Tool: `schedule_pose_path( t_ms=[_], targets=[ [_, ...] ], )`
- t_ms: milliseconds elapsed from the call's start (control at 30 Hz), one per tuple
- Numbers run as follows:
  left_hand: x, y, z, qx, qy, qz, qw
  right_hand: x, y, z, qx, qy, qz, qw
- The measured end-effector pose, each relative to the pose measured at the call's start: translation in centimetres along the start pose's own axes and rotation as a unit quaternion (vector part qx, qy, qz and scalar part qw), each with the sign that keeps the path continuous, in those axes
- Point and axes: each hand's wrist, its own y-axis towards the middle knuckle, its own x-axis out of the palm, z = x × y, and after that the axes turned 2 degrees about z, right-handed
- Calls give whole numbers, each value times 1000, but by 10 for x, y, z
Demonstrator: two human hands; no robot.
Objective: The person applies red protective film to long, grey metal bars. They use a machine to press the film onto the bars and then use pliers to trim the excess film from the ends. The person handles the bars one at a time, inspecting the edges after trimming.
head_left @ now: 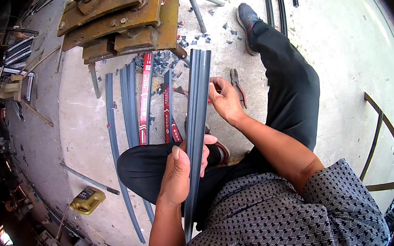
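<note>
The grooved grey strip lies mid-frame, its long axis rising steeply from bottom centre, upper end leaning right. The left hand grips its lower half; the right hand curls beside its upper part, grasp unclear.

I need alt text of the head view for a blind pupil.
A person's left hand grips a long grey grooved profile, with the right hand beside its upper half. Red-handled pliers, grey strips and a bolted yellow-brown metal stand are on the pale floor.

Yellow jug on pale floor
</note>
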Motion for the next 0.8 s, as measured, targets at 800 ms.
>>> schedule_pose_path(
  t_ms=[800],
  targets=[
    [24,-4,4,48,148,105,982,-63,-25,-153,-89,286,-331,895]
  ],
)
